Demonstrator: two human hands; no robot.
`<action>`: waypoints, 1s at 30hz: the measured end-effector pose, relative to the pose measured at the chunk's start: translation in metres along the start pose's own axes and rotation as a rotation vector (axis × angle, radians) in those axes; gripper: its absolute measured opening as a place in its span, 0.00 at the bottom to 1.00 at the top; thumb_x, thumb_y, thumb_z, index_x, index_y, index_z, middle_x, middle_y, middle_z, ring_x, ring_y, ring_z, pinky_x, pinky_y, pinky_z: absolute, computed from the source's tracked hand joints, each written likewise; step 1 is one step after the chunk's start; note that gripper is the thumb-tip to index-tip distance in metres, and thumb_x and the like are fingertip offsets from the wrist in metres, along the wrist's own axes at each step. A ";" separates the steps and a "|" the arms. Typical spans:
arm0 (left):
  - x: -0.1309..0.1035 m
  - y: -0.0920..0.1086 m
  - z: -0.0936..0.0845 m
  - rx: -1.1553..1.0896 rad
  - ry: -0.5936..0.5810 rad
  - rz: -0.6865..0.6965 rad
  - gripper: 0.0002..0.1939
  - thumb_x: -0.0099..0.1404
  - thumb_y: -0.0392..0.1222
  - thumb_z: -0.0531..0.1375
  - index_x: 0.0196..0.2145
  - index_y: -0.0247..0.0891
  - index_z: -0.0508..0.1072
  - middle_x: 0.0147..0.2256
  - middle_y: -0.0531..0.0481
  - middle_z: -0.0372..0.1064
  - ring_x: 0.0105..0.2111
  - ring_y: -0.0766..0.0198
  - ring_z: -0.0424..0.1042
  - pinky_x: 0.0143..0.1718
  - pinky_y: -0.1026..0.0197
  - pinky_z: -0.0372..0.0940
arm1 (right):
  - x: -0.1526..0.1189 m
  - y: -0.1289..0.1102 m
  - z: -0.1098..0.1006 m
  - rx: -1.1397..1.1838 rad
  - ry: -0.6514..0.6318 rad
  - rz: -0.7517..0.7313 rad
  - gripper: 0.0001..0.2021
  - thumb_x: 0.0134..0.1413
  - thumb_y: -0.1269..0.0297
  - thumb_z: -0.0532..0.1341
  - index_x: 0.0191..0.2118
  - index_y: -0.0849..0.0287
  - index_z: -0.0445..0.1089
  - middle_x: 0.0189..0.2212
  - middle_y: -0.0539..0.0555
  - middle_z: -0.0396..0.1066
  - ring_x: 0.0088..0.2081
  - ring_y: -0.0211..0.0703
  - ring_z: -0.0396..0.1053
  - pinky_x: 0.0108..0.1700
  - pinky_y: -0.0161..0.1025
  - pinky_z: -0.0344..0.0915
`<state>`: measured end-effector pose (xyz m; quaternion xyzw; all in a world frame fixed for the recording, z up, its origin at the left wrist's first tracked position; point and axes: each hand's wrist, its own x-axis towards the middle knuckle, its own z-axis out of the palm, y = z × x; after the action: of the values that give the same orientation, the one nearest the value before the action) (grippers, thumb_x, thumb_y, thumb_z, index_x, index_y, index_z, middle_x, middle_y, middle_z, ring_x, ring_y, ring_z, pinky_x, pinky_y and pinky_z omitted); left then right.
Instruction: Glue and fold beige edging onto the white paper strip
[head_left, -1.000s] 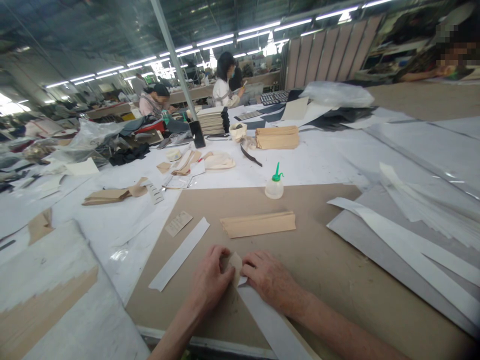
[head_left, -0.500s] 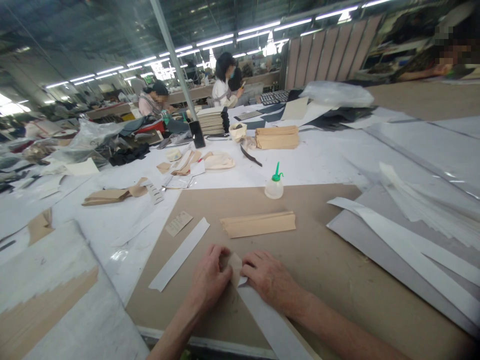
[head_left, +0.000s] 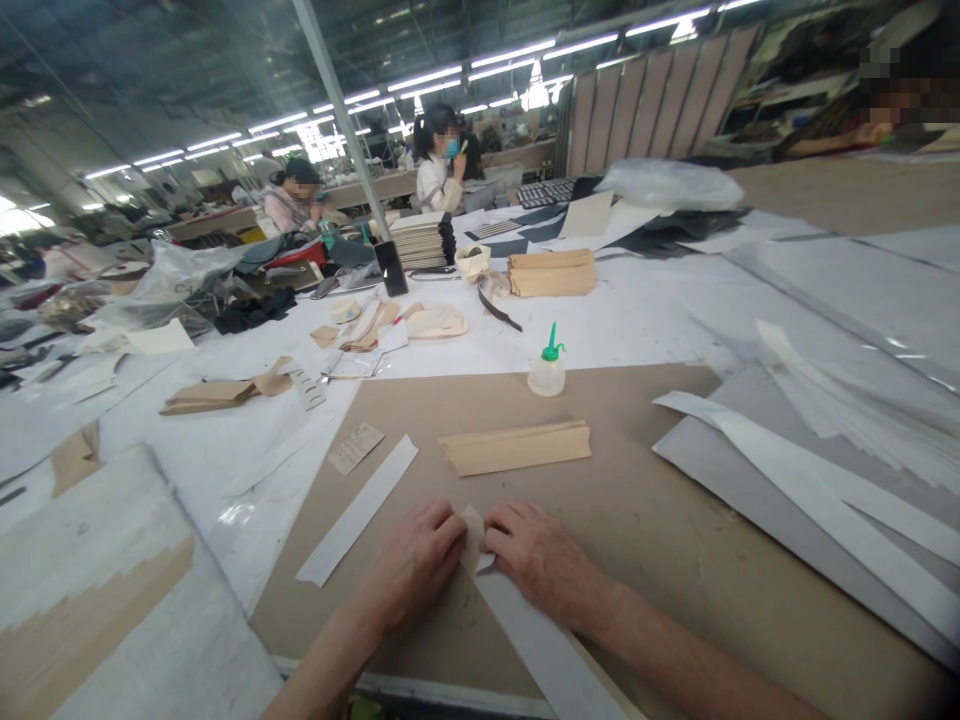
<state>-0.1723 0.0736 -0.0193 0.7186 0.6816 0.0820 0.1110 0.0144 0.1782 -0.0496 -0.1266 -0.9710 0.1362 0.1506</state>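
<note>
A long pale strip [head_left: 534,640] with a tan piece [head_left: 471,538] at its far end lies slantwise on the brown board [head_left: 645,560]. My right hand [head_left: 529,555] is closed on the strip near that end, fingers curled over it. At the left edge of the tan piece is my left hand [head_left: 420,550], its fingers bent and pressed together. Whether the left fingertips pinch the tan piece is hidden. Beyond the hands rests a stack of tan strips [head_left: 517,448]. A separate white strip [head_left: 360,510] lies to the left, near a small labelled card [head_left: 356,448].
A clear bottle with a green spout [head_left: 547,372] stands at the board's far edge. Long white strips [head_left: 810,490] lie on a grey sheet at right. Farther back are a black phone [head_left: 391,268], tan bundles [head_left: 551,273] and people at work.
My left hand has turned slightly, its fingers drawing closer together beside the tan piece. My right hand stays on the strip. A person in the background has turned and raised a hand.
</note>
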 end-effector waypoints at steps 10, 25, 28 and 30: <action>0.007 -0.007 -0.020 0.001 -0.020 0.008 0.06 0.72 0.38 0.52 0.39 0.41 0.69 0.38 0.49 0.69 0.36 0.60 0.70 0.36 0.61 0.61 | 0.000 -0.001 0.001 -0.010 -0.014 0.008 0.03 0.61 0.72 0.66 0.39 0.59 0.72 0.41 0.54 0.71 0.44 0.49 0.66 0.47 0.44 0.62; 0.024 -0.020 -0.024 0.287 -0.179 0.425 0.07 0.73 0.37 0.54 0.36 0.39 0.69 0.37 0.52 0.69 0.33 0.62 0.68 0.31 0.62 0.57 | 0.001 0.001 0.003 0.012 -0.012 0.019 0.05 0.60 0.73 0.66 0.40 0.59 0.71 0.42 0.53 0.71 0.44 0.49 0.65 0.46 0.43 0.61; 0.029 -0.021 -0.025 0.330 -0.193 0.495 0.09 0.74 0.36 0.53 0.34 0.38 0.68 0.36 0.52 0.70 0.33 0.62 0.68 0.32 0.61 0.58 | 0.000 0.001 0.002 0.012 0.005 0.014 0.05 0.59 0.72 0.67 0.39 0.59 0.71 0.41 0.53 0.71 0.43 0.49 0.65 0.45 0.43 0.61; 0.030 -0.022 -0.024 0.353 -0.189 0.525 0.08 0.73 0.35 0.54 0.34 0.38 0.68 0.35 0.52 0.69 0.33 0.62 0.68 0.33 0.60 0.59 | 0.000 0.001 0.002 0.012 0.012 0.009 0.05 0.60 0.71 0.67 0.39 0.59 0.70 0.41 0.53 0.71 0.42 0.48 0.65 0.45 0.43 0.61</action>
<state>-0.1978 0.1059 -0.0033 0.8823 0.4635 -0.0787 0.0226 0.0143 0.1789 -0.0518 -0.1310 -0.9686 0.1421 0.1566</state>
